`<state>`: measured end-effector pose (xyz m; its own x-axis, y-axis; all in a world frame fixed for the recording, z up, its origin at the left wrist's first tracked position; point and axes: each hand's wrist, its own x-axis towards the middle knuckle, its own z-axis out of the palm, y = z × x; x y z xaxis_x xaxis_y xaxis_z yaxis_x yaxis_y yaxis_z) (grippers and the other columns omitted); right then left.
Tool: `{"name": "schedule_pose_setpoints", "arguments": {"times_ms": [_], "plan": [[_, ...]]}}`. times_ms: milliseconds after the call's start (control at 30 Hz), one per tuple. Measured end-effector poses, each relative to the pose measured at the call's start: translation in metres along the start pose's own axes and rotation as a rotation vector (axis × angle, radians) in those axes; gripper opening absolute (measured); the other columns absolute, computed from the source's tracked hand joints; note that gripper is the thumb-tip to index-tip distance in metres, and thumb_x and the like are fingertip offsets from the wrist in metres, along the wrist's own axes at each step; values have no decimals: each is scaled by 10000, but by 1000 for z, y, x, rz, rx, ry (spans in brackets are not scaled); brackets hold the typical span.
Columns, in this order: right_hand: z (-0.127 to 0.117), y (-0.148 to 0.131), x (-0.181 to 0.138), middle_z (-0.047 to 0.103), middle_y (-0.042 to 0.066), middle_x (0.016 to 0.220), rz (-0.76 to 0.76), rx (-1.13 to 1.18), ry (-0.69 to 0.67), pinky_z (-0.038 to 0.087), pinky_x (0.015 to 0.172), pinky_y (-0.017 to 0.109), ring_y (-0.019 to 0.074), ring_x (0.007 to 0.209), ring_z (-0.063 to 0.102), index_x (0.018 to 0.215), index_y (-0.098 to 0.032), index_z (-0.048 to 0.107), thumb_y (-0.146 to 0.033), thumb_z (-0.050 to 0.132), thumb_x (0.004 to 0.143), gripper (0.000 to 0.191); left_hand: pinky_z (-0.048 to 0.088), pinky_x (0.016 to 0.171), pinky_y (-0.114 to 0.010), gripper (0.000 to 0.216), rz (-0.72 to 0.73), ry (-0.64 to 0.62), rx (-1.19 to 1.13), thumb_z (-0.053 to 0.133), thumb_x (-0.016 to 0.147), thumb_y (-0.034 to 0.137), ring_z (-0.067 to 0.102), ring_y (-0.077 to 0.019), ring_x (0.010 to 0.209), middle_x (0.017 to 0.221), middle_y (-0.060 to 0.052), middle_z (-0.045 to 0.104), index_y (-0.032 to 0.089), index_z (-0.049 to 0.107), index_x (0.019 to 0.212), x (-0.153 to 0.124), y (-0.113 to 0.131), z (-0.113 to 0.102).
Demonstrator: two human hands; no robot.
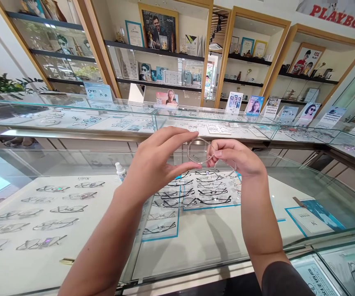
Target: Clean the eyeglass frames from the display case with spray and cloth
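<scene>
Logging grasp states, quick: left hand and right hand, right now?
Left hand: partly open, thumb and fingers framing one rim of the thin-rimmed eyeglasses; grip can't be told.
Right hand: closed, pinching the eyeglasses near the bridge.

Thin-rimmed glasses (pixel 200 151) between fingers (pixel 226 154)

Single head-worn view: faces forward, angled down; hands (pixel 155 158) close, table (pixel 196 250) below, shelves (pixel 155 50) farther off.

The held glasses (pixel 199 151) are pale-rimmed, the display trays (pixel 160 238) blue-edged, the sleeve (pixel 285 281) dark grey.
</scene>
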<state>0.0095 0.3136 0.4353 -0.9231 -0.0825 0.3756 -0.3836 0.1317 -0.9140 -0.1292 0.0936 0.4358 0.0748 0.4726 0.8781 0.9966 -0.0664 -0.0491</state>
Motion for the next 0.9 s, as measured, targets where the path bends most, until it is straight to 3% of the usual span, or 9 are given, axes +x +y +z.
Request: {"name": "schedule_pose_setpoints", "arguments": {"times_ms": [133, 233, 367, 467, 567, 633, 767, 900], "plan": [[7, -8, -5, 719, 33, 908, -83, -134, 76, 565, 905, 376, 194, 890, 697, 861, -234, 694, -417, 663, 1032, 253, 635, 1044, -419, 515, -14, 77, 6, 812, 926, 560, 761, -253, 1157, 1260, -75, 791, 269, 698, 1335, -1, -1, 1], [18, -17, -13, 723, 52, 1130, -314, -377, 315, 527, 1076, 435, 236, 1135, 691, 1084, -272, 713, -506, 642, 1034, 250, 645, 1057, -436, 528, -48, 218, 31, 833, 920, 547, 744, -238, 1202, 1292, -32, 781, 300, 686, 1362, -2, -4, 0], [33, -20, -16, 635, 64, 1419, -535, -732, 597, 462, 1218, 546, 320, 1398, 592, 1407, -347, 574, -577, 783, 893, 601, 698, 936, -438, 570, -119, 394, 52, 846, 924, 513, 701, -239, 1279, 1354, 28, 730, 353, 637, 1429, -5, -8, -3], [40, -15, -12, 592, 87, 1485, -611, -895, 709, 435, 1248, 617, 362, 1449, 547, 1496, -361, 500, -524, 835, 858, 739, 712, 899, -485, 565, -176, 457, 88, 746, 985, 564, 660, -274, 1352, 1438, 8, 662, 371, 580, 1489, -10, -11, -2], [41, -9, -6, 618, 93, 1443, -663, -959, 755, 446, 1235, 642, 370, 1411, 570, 1479, -363, 521, -464, 834, 883, 681, 708, 915, -523, 595, -258, 467, 150, 613, 1041, 626, 561, -313, 1478, 1539, -4, 586, 409, 481, 1579, -15, -14, 4], [41, -6, -3, 649, 89, 1389, -673, -982, 780, 466, 1216, 641, 366, 1369, 597, 1433, -361, 564, -442, 817, 908, 588, 713, 924, -509, 633, -296, 485, 170, 635, 1019, 653, 539, -321, 1494, 1548, 12, 582, 447, 459, 1591, -17, -14, 7], [42, -3, -2, 684, 62, 1330, -647, -943, 783, 486, 1201, 608, 346, 1354, 609, 1355, -361, 634, -400, 793, 935, 451, 721, 911, -488, 675, -285, 481, 211, 653, 1011, 651, 565, -316, 1467, 1517, 8, 609, 470, 429, 1622, -15, -14, 10], [46, -1, 2, 681, 70, 1349, -631, -908, 823, 509, 1182, 594, 345, 1368, 613, 1388, -350, 625, -399, 768, 963, 451, 705, 957, -500, 697, -270, 415, 186, 632, 1043, 588, 541, -304, 1509, 1526, -1, 614, 489, 351, 1673, -12, -13, 13]]}}
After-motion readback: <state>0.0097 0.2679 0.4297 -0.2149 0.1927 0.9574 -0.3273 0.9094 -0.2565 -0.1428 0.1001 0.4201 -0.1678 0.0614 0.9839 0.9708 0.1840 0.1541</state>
